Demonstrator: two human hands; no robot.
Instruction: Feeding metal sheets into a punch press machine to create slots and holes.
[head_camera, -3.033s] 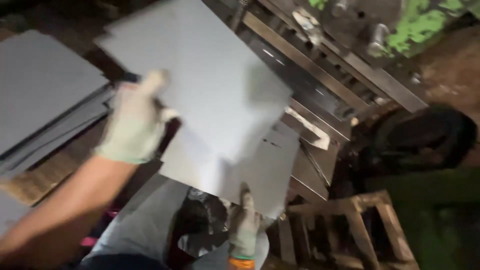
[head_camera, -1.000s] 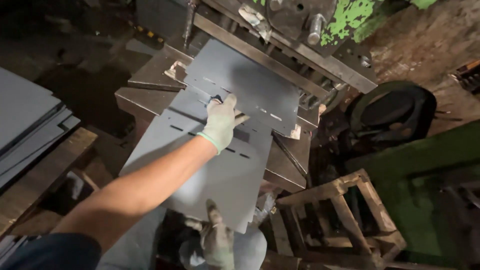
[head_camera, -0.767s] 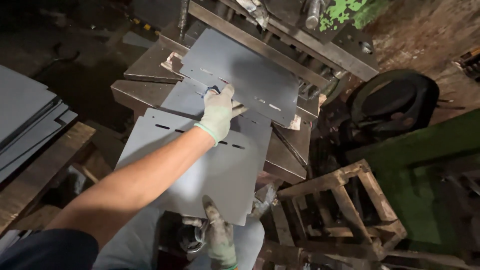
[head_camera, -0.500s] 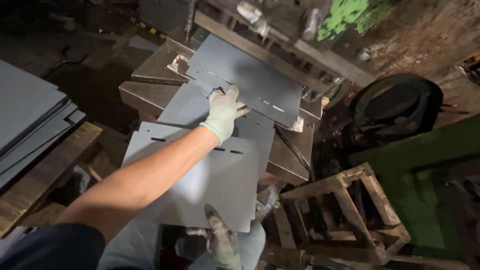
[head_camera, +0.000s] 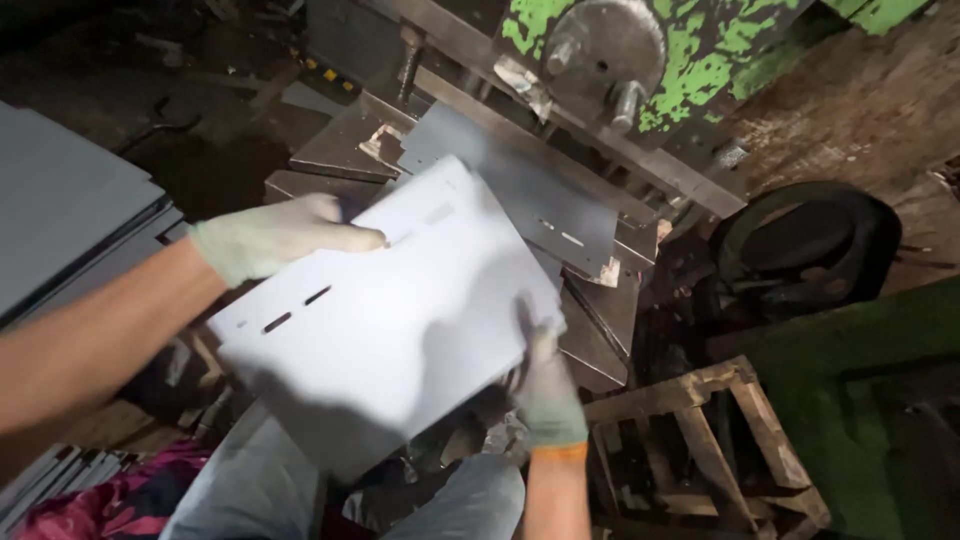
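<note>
While it lay flat on the press bed half a second ago, the slotted grey metal sheet (head_camera: 400, 320) now tilts up over the person's lap. The gloved left hand (head_camera: 275, 238) pinches its upper edge; the gloved right hand (head_camera: 545, 385) grips its lower corner. Another sheet (head_camera: 520, 190) rests under the chipped green press (head_camera: 640, 50), beside a rough wooden stool (head_camera: 720, 440) and a dirt floor (head_camera: 850, 110).

Both gloved hands on a slotted metal sheet (head_camera: 400, 320)

Left hand (head_camera: 275, 238) grips its top edge, right hand (head_camera: 545, 385) its lower right edge; another sheet (head_camera: 520, 190) lies on the green press (head_camera: 700, 60) behind.
</note>
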